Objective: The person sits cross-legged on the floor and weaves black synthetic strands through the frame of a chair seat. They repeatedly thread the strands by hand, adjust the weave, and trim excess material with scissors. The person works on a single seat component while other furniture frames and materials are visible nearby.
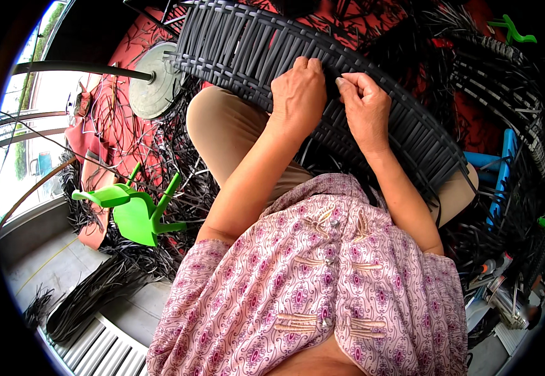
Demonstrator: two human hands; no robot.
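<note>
A curved panel of dark grey synthetic rattan [241, 47], woven in close strips, lies across my knees and runs from the upper left to the lower right. My left hand [299, 94] is closed over its middle, the fingertips curled down against the weave and hidden. Just to the right, my right hand [366, 109] is pinched, thumb against bent forefinger, over the same stretch of weaving. Between the two hands there is a small gap. Whatever thin piece either hand grips is too dark against the panel to make out.
Loose black strips [106, 291] lie heaped around me over a red floor covering. At left are a bright green plastic object [137, 213] and a round grey base [153, 81] with a pole. Blue bars [504, 169] and a coil of strips [504, 81] are at right.
</note>
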